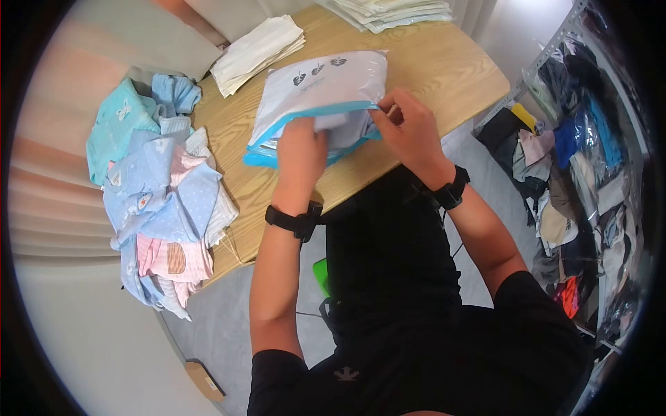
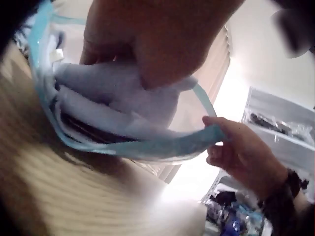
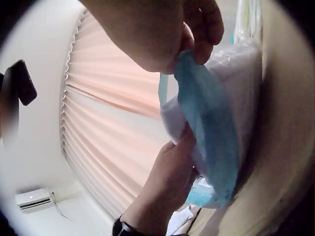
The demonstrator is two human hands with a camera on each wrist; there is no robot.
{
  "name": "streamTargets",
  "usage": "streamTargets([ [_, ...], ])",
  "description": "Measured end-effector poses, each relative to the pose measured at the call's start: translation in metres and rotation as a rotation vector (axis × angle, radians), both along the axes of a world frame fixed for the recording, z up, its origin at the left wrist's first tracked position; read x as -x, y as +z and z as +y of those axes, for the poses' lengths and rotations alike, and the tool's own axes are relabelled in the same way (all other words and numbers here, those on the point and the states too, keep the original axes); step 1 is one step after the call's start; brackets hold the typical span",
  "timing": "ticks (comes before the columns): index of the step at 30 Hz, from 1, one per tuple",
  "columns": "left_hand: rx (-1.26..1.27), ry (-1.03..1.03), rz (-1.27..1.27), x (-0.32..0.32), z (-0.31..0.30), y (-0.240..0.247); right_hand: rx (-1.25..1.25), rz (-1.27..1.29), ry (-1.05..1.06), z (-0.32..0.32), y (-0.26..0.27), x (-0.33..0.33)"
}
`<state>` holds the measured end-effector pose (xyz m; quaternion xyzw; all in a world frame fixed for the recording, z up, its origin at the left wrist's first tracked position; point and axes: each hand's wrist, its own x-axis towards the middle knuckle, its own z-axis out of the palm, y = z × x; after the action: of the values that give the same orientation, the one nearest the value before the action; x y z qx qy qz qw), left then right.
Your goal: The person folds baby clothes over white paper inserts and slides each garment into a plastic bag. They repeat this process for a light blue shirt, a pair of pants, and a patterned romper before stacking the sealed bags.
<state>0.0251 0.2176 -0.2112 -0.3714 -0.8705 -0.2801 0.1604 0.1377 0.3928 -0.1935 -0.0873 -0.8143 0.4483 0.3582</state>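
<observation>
Toward nine o'clock in the head view, a heap of clothes [image 1: 149,201] in mint, light blue and pink lies on the wooden table [image 1: 451,76], partly over its edge. At seven o'clock a cardboard box [image 1: 205,380] sits on the grey floor [image 1: 229,322]. Near eleven o'clock, a stack of white sheets [image 1: 257,52] rests on the wood. Closer to the centre, also at eleven, the left hand [image 1: 303,152] reaches into the open mouth of the bag and touches pale cloth [image 1: 331,122]; its fingertips are hidden, so whether it grasps the cloth cannot be told. The bag [image 1: 326,80], white with three dark prints and a blue rim, lies on the table at twelve, clothing inside. Just past twelve, farther back, is a pile of flat packets [image 1: 395,10]. Between one and two, the right hand [image 1: 415,132] pinches the blue rim between thumb and fingers. Toward three, a rack [image 1: 617,104] holds mixed garments [image 1: 555,201].
</observation>
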Motion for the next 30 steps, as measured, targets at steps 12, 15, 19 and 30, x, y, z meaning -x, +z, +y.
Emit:
streamTargets([
  [12,-0.956,0.3,-0.704,-0.01,-0.007,-0.005,-0.05,-0.168,-0.112,-0.026,0.022,-0.054],
  [15,-0.97,0.263,-0.816,-0.019,-0.011,-0.007,0.111,-0.067,0.151,-0.056,0.013,-0.057],
  [19,-0.822,0.244,-0.768,-0.035,-0.02,-0.001,-0.047,0.028,0.18,-0.072,-0.018,-0.022],
  [30,-0.175,0.046,0.195,-0.018,-0.051,0.042,0.251,-0.074,0.225,-0.075,-0.008,0.05],
])
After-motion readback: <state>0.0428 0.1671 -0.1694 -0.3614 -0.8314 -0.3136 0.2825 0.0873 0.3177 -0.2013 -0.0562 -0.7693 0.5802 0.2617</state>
